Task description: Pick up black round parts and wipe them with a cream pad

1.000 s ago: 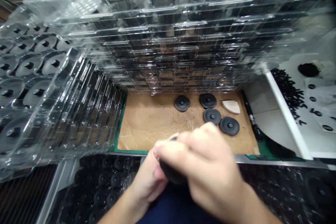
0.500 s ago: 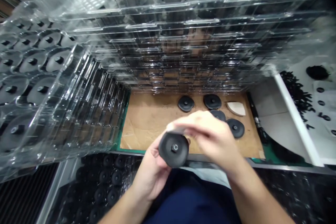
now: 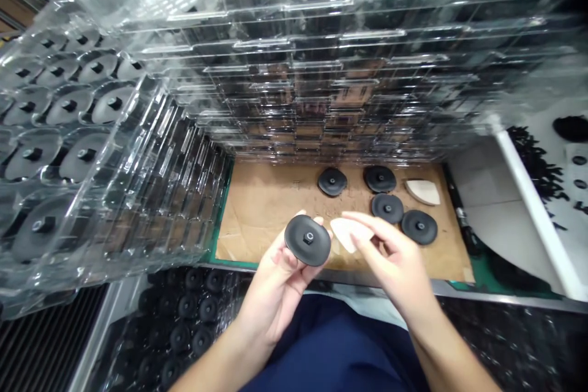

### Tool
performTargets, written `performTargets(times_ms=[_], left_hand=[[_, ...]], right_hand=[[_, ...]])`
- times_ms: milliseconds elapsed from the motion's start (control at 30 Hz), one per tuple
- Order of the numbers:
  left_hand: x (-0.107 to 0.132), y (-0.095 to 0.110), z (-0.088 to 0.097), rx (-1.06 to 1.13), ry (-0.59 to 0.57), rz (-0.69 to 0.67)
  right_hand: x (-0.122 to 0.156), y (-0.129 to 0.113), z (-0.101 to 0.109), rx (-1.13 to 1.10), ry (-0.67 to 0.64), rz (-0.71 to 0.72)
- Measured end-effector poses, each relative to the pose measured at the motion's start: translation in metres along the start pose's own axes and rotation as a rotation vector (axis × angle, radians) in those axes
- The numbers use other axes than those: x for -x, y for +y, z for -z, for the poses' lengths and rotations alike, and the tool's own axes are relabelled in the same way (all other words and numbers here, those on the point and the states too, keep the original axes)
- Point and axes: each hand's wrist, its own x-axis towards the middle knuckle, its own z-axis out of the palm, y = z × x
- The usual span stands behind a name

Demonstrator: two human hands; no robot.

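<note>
My left hand (image 3: 280, 282) holds a black rounded disc (image 3: 307, 240) with a small raised nut-like stud in its middle, stud facing up. Between the fingers of my right hand (image 3: 390, 257) is a pale, pointed pad (image 3: 351, 234), which looks like a sanding or polishing pad. A small gap separates the pad from the disc's right edge. Beyond my hands, several similar black discs (image 3: 332, 182) lie on a brown cardboard sheet (image 3: 257, 208). Near them, at the right, rests a second pale wedge-shaped pad (image 3: 422, 191).
Tall stacks of clear plastic trays (image 3: 312, 67) wall off the back, with more trays (image 3: 68, 165) holding black discs at the left. A white partition (image 3: 537, 208) stands at the right, with small black parts (image 3: 537, 159) behind it. Trays of discs (image 3: 184, 318) sit low at the front left.
My right hand has drawn away from the disc's top edge to its right, bringing the pale pad into full view. The disc has tilted slightly in my left hand.
</note>
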Motion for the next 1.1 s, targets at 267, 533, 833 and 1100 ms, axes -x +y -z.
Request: performTargets(times_ms=[267,533,833,1100], left_hand=[[0.002,-0.003,0.001,-0.094,0.041,0.05],[0.003,0.006,-0.009,-0.043,-0.062,0.05],[-0.001,0.008,-0.013,-0.058,-0.021,0.014],[-0.006,0.009,-0.002,0.016,0.061,-0.041]], right_hand=[[-0.006,-0.074,0.005,-0.015,-0.264,0.392],[0.001,-0.066,0.011,-0.069,-0.157,0.472],[0.005,-0.057,0.027,0.111,-0.05,0.392],[0.015,0.019,0.001,-0.017,-0.058,-0.051]])
